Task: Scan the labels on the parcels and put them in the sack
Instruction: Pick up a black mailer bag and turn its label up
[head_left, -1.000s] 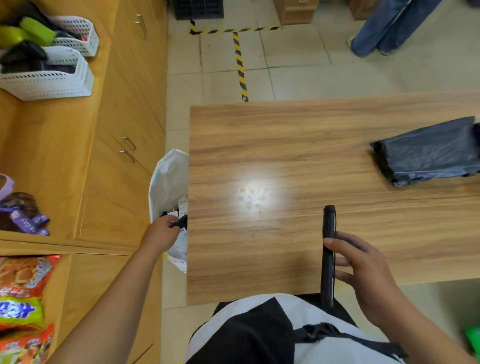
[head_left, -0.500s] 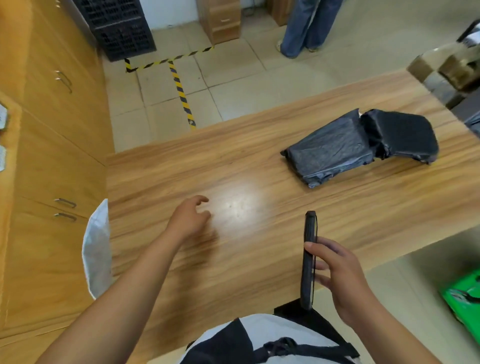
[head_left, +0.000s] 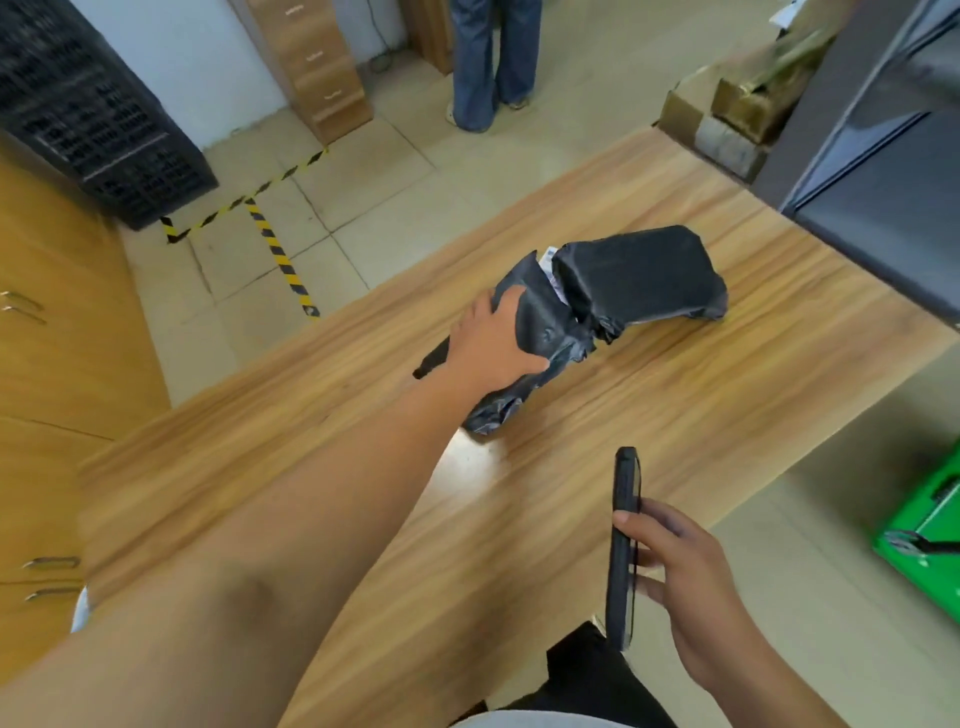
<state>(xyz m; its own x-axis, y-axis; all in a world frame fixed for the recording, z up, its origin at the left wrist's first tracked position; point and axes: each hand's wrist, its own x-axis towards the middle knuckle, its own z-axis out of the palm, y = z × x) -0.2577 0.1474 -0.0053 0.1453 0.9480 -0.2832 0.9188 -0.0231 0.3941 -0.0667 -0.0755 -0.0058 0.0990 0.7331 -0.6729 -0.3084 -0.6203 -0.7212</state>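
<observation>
Two black plastic-wrapped parcels lie on the wooden table (head_left: 597, 467). My left hand (head_left: 491, 343) is closed over the nearer parcel (head_left: 550, 332), which is tilted up at its far end, where a strip of white label shows. The second parcel (head_left: 639, 275) rests flat just behind it, touching it. My right hand (head_left: 675, 566) holds a black handheld scanner (head_left: 623, 540) upright near the table's front edge. Only a white sliver of the sack (head_left: 79, 608) shows at the far left, below the table's corner.
Wooden cabinets (head_left: 47, 364) run along the left. A black crate (head_left: 98, 114) and yellow-black floor tape (head_left: 280, 254) lie beyond the table. A person in jeans (head_left: 493, 57) stands at the back. Cardboard boxes (head_left: 727, 114) and a dark cabinet (head_left: 883, 171) stand right; a green object (head_left: 930, 530) sits on the floor.
My left hand left the sack, swept right across the table and took hold of the nearer black parcel, tilting it up. The view swung right. The scanner stayed in my right hand.
</observation>
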